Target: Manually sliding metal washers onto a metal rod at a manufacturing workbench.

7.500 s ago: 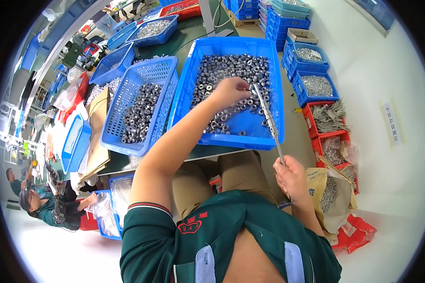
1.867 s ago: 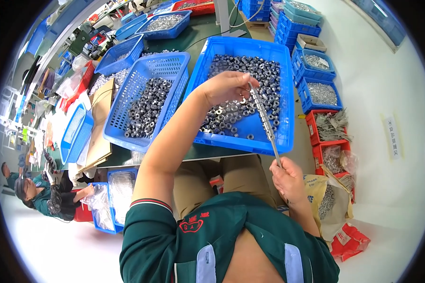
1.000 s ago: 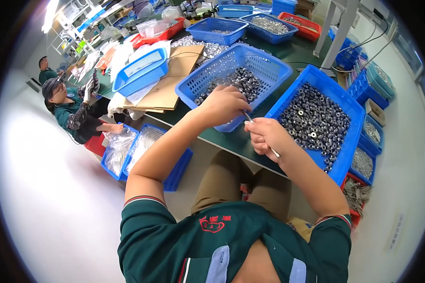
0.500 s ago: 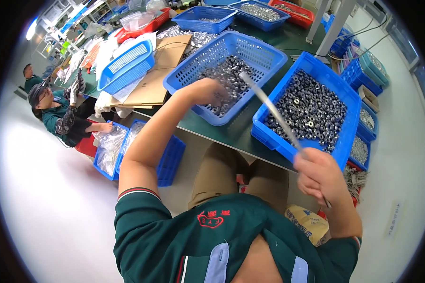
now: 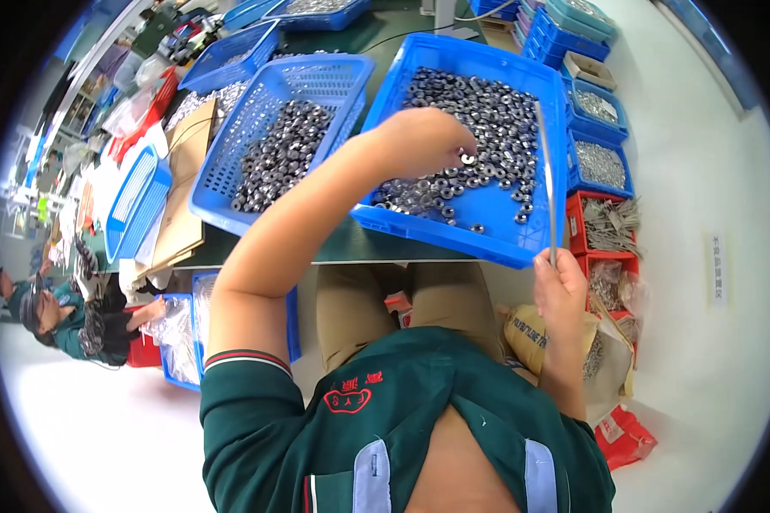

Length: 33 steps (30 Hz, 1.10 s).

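Here, at the front edge of a green table [image 5: 338,245], sits a blue plastic tray [image 5: 494,209]. Over its middle reaches the left hand [image 5: 428,144], grip unclear; off its near right corner, the right hand [image 5: 561,292] clamps a slim metal rod [image 5: 548,179]. Metal nuts [image 5: 503,124] crowd its far edge.

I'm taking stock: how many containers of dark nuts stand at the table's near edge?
2: a perforated blue basket at left and a solid blue tray to its right. No others show.

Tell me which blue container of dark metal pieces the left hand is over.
The solid-walled tray, under the left hand; the perforated basket to its left has only the forearm over part of it.
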Available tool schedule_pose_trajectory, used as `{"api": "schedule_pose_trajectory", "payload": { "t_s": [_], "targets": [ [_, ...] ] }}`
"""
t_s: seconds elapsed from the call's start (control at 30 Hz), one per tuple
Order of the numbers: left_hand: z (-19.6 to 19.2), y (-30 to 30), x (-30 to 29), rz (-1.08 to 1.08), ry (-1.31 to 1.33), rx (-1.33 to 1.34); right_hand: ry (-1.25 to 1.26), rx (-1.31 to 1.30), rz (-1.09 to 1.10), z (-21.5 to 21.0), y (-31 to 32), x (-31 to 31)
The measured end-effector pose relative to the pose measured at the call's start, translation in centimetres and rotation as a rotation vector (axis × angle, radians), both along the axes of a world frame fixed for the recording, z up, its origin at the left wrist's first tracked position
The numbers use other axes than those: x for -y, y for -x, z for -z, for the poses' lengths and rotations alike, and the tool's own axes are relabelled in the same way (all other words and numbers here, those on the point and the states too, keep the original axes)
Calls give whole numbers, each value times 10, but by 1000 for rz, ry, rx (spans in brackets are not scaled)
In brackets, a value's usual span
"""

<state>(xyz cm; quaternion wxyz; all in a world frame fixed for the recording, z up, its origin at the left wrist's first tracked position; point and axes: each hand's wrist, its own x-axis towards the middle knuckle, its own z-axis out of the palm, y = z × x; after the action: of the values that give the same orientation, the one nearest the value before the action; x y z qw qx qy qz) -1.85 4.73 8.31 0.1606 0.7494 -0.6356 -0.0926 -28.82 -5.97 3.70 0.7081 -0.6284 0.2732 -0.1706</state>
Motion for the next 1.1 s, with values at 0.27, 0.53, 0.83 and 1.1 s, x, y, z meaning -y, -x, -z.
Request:
{"api": "schedule_pose_trajectory", "payload": {
  "t_s": [0.27,0.53,0.83,1.1],
  "targets": [
    [67,0,56,-174,-252,236,-137,31,-93,10,3,10],
    [84,-9,55,-90,-266,173,-204,95,-127,14,2,15],
    [55,-30,48,-249,154,-883,-206,8,-134,8,8,10],
    [45,-26,43,-211,354,-1738,-174,-4,-238,11,15,3]
  ]
}}
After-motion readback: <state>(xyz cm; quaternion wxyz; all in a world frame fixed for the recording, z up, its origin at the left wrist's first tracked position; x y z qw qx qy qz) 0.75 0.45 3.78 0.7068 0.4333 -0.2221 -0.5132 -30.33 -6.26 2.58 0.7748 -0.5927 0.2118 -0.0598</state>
